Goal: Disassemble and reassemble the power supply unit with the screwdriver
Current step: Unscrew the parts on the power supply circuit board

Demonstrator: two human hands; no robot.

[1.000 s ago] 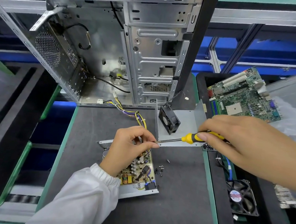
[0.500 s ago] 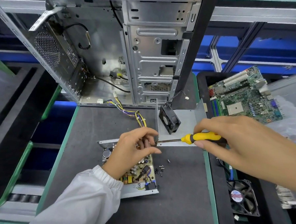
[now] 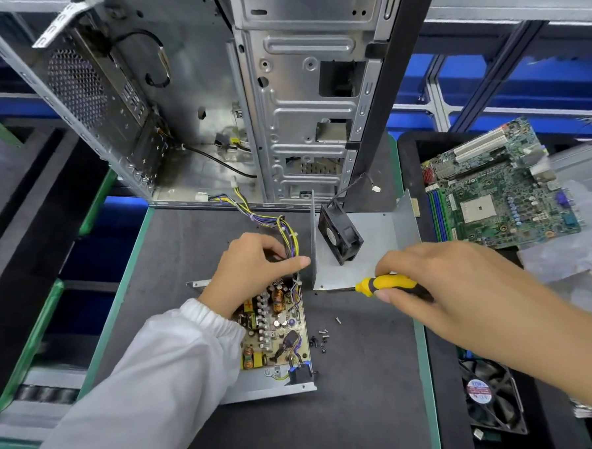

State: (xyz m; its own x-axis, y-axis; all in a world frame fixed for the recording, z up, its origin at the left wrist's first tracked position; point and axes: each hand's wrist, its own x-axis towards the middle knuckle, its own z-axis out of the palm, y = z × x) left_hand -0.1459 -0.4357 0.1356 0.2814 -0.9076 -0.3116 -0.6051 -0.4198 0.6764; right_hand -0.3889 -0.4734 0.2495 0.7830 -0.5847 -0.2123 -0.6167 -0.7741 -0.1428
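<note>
Power supply unit (image 3: pixel 275 329) lies opened, its far end hidden under the left hand (image 3: pixel 251 270), fingers curled among wires; right hand (image 3: pixel 449 284) grips the screwdriver (image 3: pixel 385 284), tip indistinct.

Head camera looks steeply down, close over the work mat (image 3: pixel 184 239).
</note>
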